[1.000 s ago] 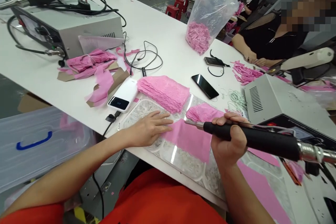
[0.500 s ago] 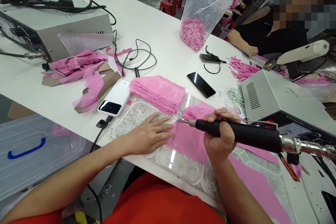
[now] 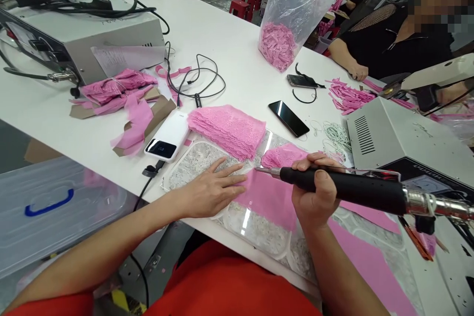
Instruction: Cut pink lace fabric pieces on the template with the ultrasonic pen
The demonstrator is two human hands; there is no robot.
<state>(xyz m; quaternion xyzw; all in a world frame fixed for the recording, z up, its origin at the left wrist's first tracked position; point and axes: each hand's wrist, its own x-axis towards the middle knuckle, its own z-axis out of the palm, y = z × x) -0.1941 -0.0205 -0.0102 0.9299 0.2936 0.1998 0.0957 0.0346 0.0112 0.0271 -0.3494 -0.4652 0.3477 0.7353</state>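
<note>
My left hand lies flat with its fingers spread, the fingertips on the left edge of a pink fabric piece. That piece rests on a clear patterned mat. In my right hand is a black pen-shaped tool with a metal tip, which points left at the upper edge of the fabric; whether it touches cannot be told. Just beyond my left hand sits a stack of pink lace pieces. A smaller pink lace pile lies behind the tool's tip.
A white power bank, a black phone and cables lie around the stacks. Grey machine boxes stand at the left and right. A bag of pink strips stands at the back. Another person sits across the table.
The whole view has shifted slightly, so things appear a little further right. Both hands and the tool keep nearly the same places over the fabric.
</note>
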